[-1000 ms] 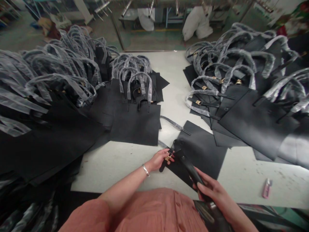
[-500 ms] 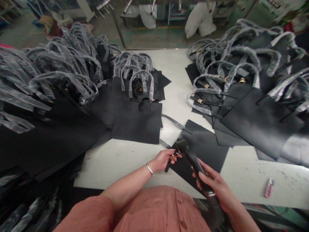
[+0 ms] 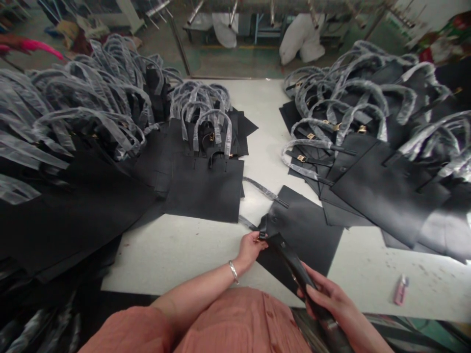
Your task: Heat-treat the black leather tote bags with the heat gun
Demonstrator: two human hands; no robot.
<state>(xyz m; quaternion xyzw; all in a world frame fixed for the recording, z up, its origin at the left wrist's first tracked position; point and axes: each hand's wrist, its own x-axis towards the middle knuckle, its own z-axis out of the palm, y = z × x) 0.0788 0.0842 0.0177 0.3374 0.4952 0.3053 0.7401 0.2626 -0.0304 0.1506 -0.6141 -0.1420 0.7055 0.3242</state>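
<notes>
My left hand (image 3: pixel 250 249) pinches a short black strap (image 3: pixel 263 223) by its gold buckle, which the fingers partly cover. This strap stands up over the upper left edge of a black bag panel (image 3: pixel 305 225) lying tilted on the table, its handle wrapped in clear plastic. In my right hand (image 3: pixel 324 294) is a long black hand tool (image 3: pixel 294 267) with a slim body and a wide flat tip. The tip is close to the strap, just right of my left fingers; whether they touch I cannot tell. My body hides part of the tool's rear end.
Black bag panels with plastic-wrapped handles are heaped at the left (image 3: pixel 91 196), in a smaller stack at the middle (image 3: pixel 206 189) and at the right (image 3: pixel 386 186). A small pink bottle (image 3: pixel 401 290) lies on the white table (image 3: pixel 176 250). Something bright pink (image 3: pixel 40 47) shows at the far left.
The tool's tip has dropped lower, nearer my left fingers. The strap, which hung down below my left hand, now stands up above it. The bright pink thing shows more at the far left.
</notes>
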